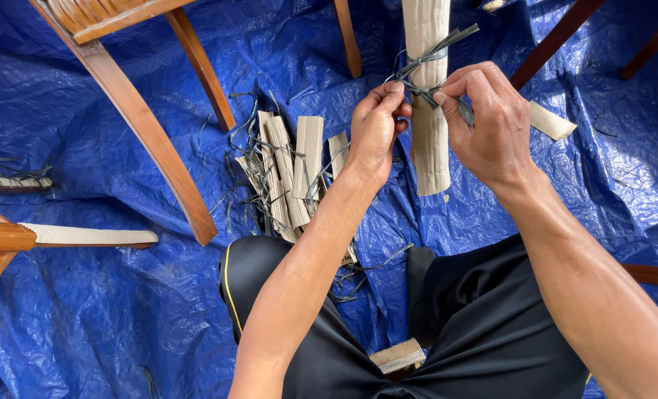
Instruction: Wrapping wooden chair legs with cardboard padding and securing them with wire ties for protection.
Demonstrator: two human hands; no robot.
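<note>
Over blue tarp | left hand, right hand | fingers pinching grey strap around cardboard-wrapped leg

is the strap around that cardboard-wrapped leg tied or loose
Cannot tell for sure: the grey strap circles the cardboard-wrapped leg, its ends pinched by the left hand and right hand.

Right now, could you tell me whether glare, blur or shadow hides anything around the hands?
Head view: even daylight, sharp throughout; the blue tarp shows mild sheen on its creases; left hand and right hand read clearly on the grey strap; soft shadows only.
</note>
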